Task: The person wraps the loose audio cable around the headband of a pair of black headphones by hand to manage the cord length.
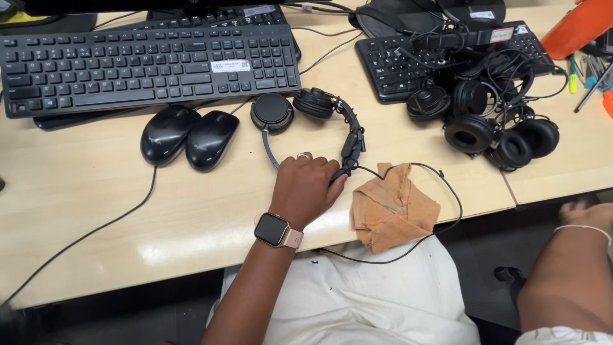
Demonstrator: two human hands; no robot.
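On the desk, left hand (305,188) grip closed on headset (319,118), right hand (590,214) cut off, grip unclear.

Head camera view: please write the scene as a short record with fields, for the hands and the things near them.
left hand: left hand rests on the desk and touches the band of the headset; whether its grip is closed cannot be told
right hand: right hand is off the desk edge at the right, holds nothing visible
wrist: watch on the left wrist
beside left hand: orange cloth, partly under the headset's cable
left of headset: two black mice
behind: keyboard
far right: pile of headsets
surface: desk
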